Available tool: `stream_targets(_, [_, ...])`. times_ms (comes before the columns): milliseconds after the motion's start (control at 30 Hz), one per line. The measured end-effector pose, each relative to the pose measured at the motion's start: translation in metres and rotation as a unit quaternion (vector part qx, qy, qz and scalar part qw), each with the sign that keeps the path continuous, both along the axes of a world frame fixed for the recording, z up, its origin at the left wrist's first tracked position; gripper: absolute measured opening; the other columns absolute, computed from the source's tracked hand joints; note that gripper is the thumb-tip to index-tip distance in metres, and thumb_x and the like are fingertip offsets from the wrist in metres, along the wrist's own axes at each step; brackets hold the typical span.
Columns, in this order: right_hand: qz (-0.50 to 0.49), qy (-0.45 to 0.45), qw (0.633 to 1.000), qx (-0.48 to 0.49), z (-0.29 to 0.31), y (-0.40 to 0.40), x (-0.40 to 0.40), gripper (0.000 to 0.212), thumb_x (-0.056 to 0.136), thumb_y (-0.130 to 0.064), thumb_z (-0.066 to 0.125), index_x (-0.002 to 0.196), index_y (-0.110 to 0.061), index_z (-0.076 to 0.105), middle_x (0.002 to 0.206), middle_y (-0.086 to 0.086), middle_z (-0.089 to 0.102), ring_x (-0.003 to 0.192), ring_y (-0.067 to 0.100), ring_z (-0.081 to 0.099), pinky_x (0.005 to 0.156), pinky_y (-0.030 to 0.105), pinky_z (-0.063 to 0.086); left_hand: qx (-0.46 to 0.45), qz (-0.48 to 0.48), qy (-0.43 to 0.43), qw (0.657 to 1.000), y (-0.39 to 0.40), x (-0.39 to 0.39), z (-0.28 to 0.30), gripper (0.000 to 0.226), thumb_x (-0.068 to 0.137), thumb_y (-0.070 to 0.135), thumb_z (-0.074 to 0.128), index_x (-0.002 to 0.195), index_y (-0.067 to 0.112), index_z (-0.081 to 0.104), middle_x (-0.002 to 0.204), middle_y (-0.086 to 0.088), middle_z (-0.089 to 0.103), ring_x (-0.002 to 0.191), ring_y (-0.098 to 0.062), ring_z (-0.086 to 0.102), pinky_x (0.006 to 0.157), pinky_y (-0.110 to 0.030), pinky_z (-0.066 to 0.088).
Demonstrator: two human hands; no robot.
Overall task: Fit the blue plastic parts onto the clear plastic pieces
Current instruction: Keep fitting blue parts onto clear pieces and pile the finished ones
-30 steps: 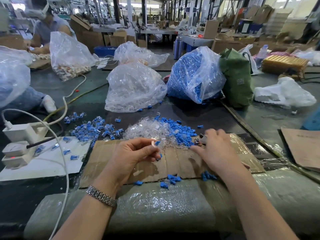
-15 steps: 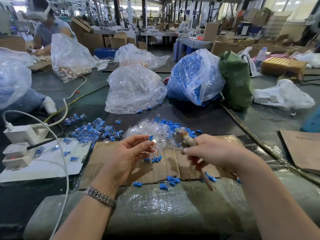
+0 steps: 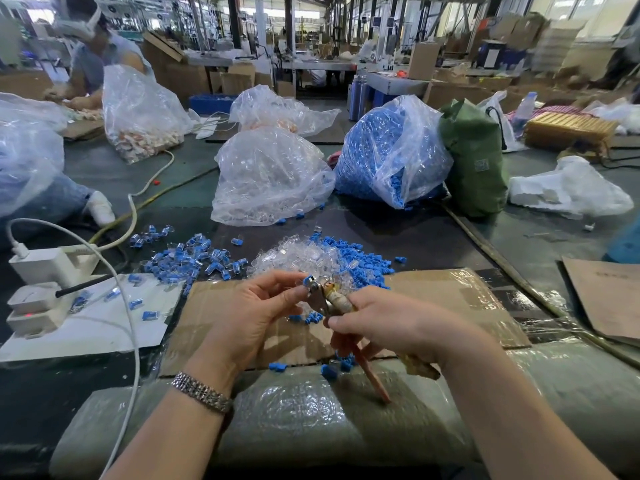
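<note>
My left hand (image 3: pixel 256 306) pinches a small clear piece with a blue part (image 3: pixel 307 280) between thumb and fingers. My right hand (image 3: pixel 388 323) grips a pair of pliers (image 3: pixel 329 299) with worn handles, and the jaws sit right at the blue part. Just behind my hands lies a loose heap of clear pieces (image 3: pixel 301 258), with a heap of blue parts (image 3: pixel 360 265) to its right. A pile of fitted blue-and-clear pieces (image 3: pixel 190 258) lies to the left. A few blue parts (image 3: pixel 329 370) sit at the near edge of the cardboard sheet (image 3: pixel 450 306).
Behind the heaps stand a bag of clear pieces (image 3: pixel 270 178), a bag of blue parts (image 3: pixel 391 150) and a green bag (image 3: pixel 474 161). A white power strip (image 3: pixel 45 271) with cables sits at left. Another person (image 3: pixel 93 53) works at the far left.
My right hand left the heaps, picked up the pliers and brought their jaws to the part in my left hand. My left hand rose slightly, still pinching its piece.
</note>
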State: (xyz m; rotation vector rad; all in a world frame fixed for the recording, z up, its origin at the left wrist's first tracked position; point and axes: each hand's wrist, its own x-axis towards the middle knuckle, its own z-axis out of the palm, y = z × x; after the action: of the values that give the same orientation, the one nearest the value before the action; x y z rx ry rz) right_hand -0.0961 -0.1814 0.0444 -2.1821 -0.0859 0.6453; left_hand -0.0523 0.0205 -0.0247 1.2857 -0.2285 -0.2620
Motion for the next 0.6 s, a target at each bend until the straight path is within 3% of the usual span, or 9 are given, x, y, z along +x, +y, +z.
stream_targets(100, [0.005,-0.007,1.000,0.010,-0.004,0.002,-0.001,0.029,0.102,-0.039,0.055,0.093,-0.012,0.062,0.085,0.005,0.075,0.084,0.023,0.075,0.088,0.049,0.060,0.011,0.004,-0.001,1.000,0.000,-0.001,-0.001,0.035,0.069,0.025,0.084,0.102,0.013,0.079,0.110,-0.018,0.075,0.095,-0.025,0.072,0.079,-0.032,0.063])
stream_targets(233, [-0.027,-0.033,0.999,0.008,-0.013,0.009,-0.005,0.044,0.100,-0.051,0.051,0.083,-0.012,0.062,0.063,-0.001,0.063,0.055,0.013,0.065,0.064,0.032,0.059,0.026,0.018,-0.007,0.999,-0.002,0.000,-0.002,0.036,0.069,0.029,0.084,0.102,0.016,0.080,0.109,-0.017,0.076,0.095,-0.026,0.073,0.082,-0.035,0.063])
stream_targets(367, [-0.031,-0.062,0.997,-0.024,-0.016,0.015,-0.006,0.049,0.100,-0.056,0.048,0.075,-0.015,0.058,0.064,0.003,0.060,0.058,0.018,0.061,0.075,0.044,0.059,0.035,0.041,-0.013,0.998,-0.006,0.002,-0.005,0.037,0.064,0.032,0.084,0.099,0.021,0.081,0.103,-0.014,0.078,0.090,-0.027,0.072,0.081,-0.034,0.062])
stream_targets(467, [-0.039,-0.047,0.998,-0.022,-0.013,0.013,-0.005,0.050,0.099,-0.058,0.047,0.076,-0.015,0.058,0.069,0.003,0.065,0.062,0.019,0.064,0.076,0.043,0.058,0.069,0.067,-0.042,0.994,-0.004,0.002,-0.006,0.028,0.070,0.032,0.084,0.098,0.025,0.080,0.097,-0.007,0.079,0.088,-0.021,0.074,0.077,-0.028,0.062])
stream_targets(533, [-0.057,-0.054,0.996,-0.041,-0.009,0.006,-0.001,0.046,0.099,-0.056,0.050,0.076,-0.016,0.056,0.071,0.002,0.065,0.061,0.018,0.061,0.069,0.039,0.055,0.135,0.157,-0.085,0.975,0.001,0.004,-0.009,0.014,0.083,0.025,0.080,0.096,0.026,0.078,0.092,0.000,0.078,0.083,-0.014,0.073,0.071,-0.019,0.058])
stream_targets(600, [-0.102,-0.098,0.985,-0.098,-0.009,-0.009,0.007,0.038,0.098,-0.049,0.056,0.076,-0.019,0.053,0.072,-0.001,0.061,0.060,0.016,0.054,0.057,0.030,0.046,0.223,0.309,-0.108,0.918,0.009,0.011,-0.012,0.014,0.089,0.016,0.076,0.099,0.026,0.074,0.095,0.002,0.075,0.082,-0.012,0.070,0.071,-0.019,0.054])
